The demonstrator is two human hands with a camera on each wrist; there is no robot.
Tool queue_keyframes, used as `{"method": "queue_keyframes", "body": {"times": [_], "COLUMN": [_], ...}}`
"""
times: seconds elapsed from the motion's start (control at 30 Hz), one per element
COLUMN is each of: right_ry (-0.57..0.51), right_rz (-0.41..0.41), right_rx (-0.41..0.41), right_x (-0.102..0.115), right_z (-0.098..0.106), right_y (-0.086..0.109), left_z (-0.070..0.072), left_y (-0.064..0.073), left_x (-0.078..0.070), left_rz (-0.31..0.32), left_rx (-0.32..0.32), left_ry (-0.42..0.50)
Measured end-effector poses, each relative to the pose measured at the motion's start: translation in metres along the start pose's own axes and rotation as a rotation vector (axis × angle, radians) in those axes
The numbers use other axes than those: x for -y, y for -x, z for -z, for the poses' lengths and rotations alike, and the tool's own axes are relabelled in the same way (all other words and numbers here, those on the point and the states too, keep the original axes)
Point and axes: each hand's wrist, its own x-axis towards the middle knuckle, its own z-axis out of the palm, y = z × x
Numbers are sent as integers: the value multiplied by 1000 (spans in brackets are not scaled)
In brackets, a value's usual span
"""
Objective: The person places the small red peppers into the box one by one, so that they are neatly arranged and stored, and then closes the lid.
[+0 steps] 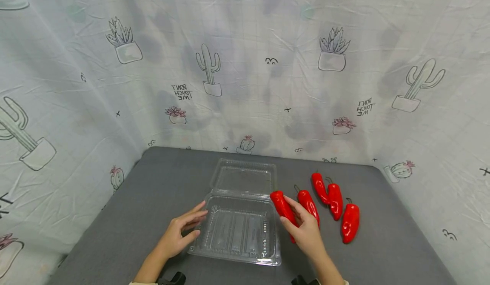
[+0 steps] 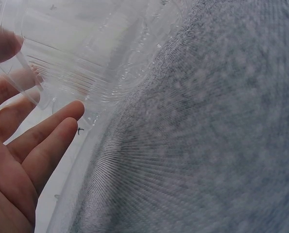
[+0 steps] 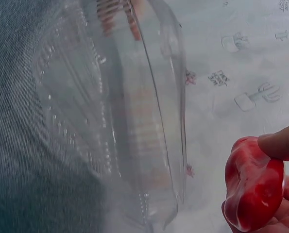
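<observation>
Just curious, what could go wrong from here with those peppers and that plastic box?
The held pepper looks smooth and glossy, so it might slip from the right hand.
The clear box looks thin and is open; with the left hand at its edge, fingers extended, a bump might shift it.
Another pepper lies close by the right hand, so a careless move might knock it.

Even, soft light; glints on red peppers (image 1: 335, 201), clear container (image 1: 239, 232); 2 wrist views hazy.
</observation>
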Motion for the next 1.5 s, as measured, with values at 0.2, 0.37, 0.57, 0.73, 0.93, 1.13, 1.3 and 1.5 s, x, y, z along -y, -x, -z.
{"method": "queue_keyframes", "body": {"times": [0.2, 0.37, 0.57, 0.73, 0.93, 1.13, 1.3, 1.5], "right_ry": [-59, -85, -112, -135, -142, -173, -189, -170], "right_rz": [28, 32, 58, 53, 59, 105, 112, 136], "right_rx": [51, 88, 135, 183, 240, 290, 321, 376], "right_x": [4, 7, 8, 8, 8, 12, 15, 13], "right_z": [-9, -17, -28, -38, -47, -56, -63, -69], "right_y": [-1, -2, -4, -5, -6, -7, -9, -12], "left_z": [0, -1, -2, -2, -1, -1, 0, 1], "left_y": [0, 2, 3, 2, 1, 0, -2, -3], "left_x": [-1, 0, 1, 0, -1, -2, -4, -4], "left_rz": [7, -2, -7, 8, 26, 2, -14, -3], "left_rx": [0, -2, -4, -4, -3, -8, -16, -10], "left_ry": [0, -6, -5, 0, 2, -12, -19, -10]}}
